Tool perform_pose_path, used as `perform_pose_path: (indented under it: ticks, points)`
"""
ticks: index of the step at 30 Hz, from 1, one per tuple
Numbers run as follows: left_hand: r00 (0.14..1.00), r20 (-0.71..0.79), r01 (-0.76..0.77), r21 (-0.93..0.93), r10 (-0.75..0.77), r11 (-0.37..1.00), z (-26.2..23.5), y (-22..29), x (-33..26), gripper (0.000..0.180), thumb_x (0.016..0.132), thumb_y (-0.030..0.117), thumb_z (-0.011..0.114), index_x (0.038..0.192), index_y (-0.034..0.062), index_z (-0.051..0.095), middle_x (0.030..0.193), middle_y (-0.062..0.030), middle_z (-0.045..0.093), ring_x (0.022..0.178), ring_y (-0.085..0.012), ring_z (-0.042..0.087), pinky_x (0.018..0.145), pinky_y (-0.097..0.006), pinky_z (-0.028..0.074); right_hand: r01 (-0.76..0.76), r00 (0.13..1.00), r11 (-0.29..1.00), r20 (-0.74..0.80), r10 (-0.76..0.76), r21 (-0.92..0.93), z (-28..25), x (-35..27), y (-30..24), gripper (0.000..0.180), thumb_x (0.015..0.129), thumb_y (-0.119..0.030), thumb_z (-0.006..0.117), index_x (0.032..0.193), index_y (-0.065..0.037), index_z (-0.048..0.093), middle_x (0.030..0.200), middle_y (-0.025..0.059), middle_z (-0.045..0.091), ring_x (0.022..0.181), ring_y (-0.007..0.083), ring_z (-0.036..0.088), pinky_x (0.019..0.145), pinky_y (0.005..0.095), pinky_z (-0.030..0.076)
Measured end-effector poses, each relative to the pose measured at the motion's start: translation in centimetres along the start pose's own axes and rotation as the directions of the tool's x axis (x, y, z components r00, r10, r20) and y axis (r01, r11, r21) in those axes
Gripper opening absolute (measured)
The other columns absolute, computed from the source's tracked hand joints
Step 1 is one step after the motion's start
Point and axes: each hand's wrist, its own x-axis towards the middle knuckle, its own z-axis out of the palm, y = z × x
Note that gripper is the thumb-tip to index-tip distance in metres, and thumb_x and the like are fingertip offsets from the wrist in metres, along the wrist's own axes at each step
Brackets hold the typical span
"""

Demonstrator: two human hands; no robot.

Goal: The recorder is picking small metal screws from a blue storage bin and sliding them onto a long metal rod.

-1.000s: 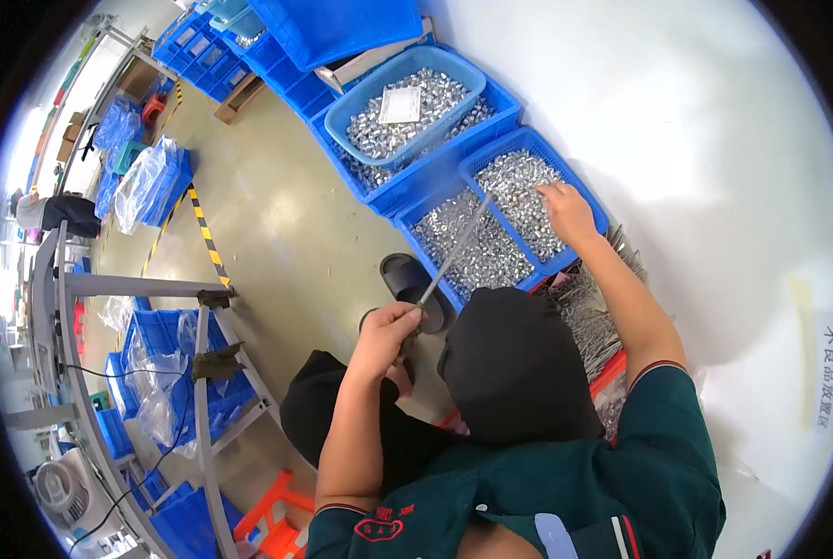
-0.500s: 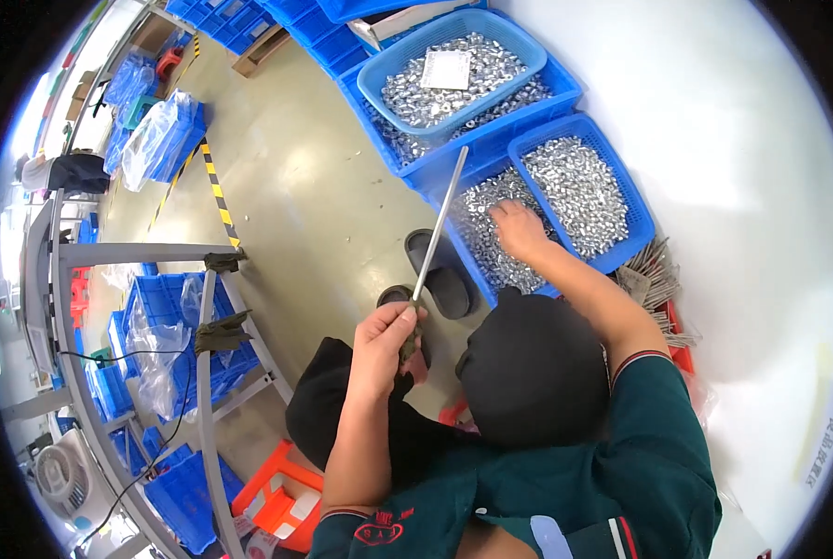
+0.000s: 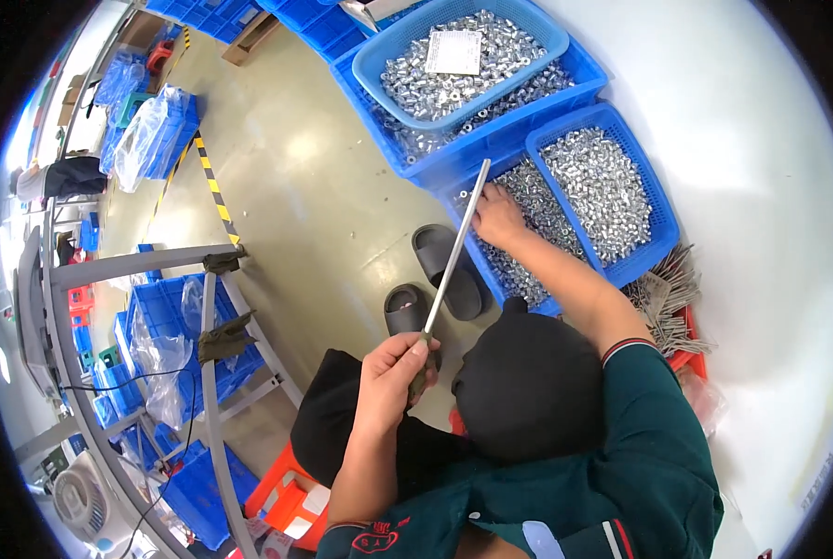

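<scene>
My left hand [image 3: 393, 380] is closed around the lower end of a long thin metal rod [image 3: 458, 247], where a dark green wrapped grip shows below the fingers. The rod slants up and to the right. Its bare tip is in front of a blue bin [image 3: 545, 306] filled with small silvery metal fittings [image 3: 539, 200]. Inside that bin, by its left wall, my right hand [image 3: 498, 222] reaches among the fittings with its fingers curled close to the rod's tip. What its fingertips hold, if anything, is too small to make out.
A blue basket [image 3: 672, 224] of brighter fittings adjoins on the right. Behind, a light-blue basket [image 3: 365, 79] of fittings with a white label rests on a larger bin. Thin metal rods [image 3: 670, 312] lie at right. Dark slippers [image 3: 463, 296] are on the floor; a metal frame [image 3: 209, 373] stands left.
My right hand has moved left through the fittings to the bin's left wall, near the rod's tip. In the picture, the rod and left hand have shifted slightly right and down.
</scene>
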Motion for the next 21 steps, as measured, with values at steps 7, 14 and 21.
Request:
perform_pose_path:
  ticks: [7, 14, 21]
  points:
    - [1.0, -0.009, -0.012, -0.006, 0.012, 1.0, 0.5, 0.0, 0.3, 0.019, 0.087, 0.017, 0.052, 0.09, -0.0004, 0.061, 0.06, -0.0027, 0.054, 0.042, -0.0067, 0.043, 0.038, -0.018, 0.031, 0.183, 0.983, 0.981, 0.014, -0.183, -0.069, 0.4, -2.2, 0.5, 0.019, 0.074, -0.014, 0.048, 0.086, -0.007, 0.061, 0.095, 0.0088, 0.056, 0.097, 0.0277, 0.049, 0.089, 0.0413, 0.036]
    - [1.0, -0.003, -0.021, 0.015, 0.021, 1.0, 0.6, 0.3, -0.3, 0.019, 0.087, 0.017, 0.052, 0.089, -0.0005, 0.061, 0.06, -0.0023, 0.054, 0.042, -0.0064, 0.043, 0.039, -0.019, 0.031, 0.351, 0.918, 0.934, 0.221, -0.33, -0.065, -1.6, -6.7, 1.3, 0.019, 0.073, -0.014, 0.049, 0.089, -0.008, 0.059, 0.089, 0.0091, 0.054, 0.094, 0.0261, 0.048, 0.084, 0.0395, 0.036]
    - [0.998, 0.045, -0.049, 0.04, 0.047, 0.998, 1.0, 0.2, -0.8, 0.02, 0.089, 0.017, 0.051, 0.094, -0.0011, 0.057, 0.06, -0.0024, 0.051, 0.046, -0.0084, 0.044, 0.041, -0.02, 0.03, 0.389, 0.851, 0.901, 0.45, -0.272, -0.19, -2.9, -8.8, 2.0, 0.015, 0.077, -0.019, 0.048, 0.085, -0.011, 0.058, 0.086, 0.007, 0.057, 0.088, 0.0239, 0.055, 0.073, 0.0397, 0.044]
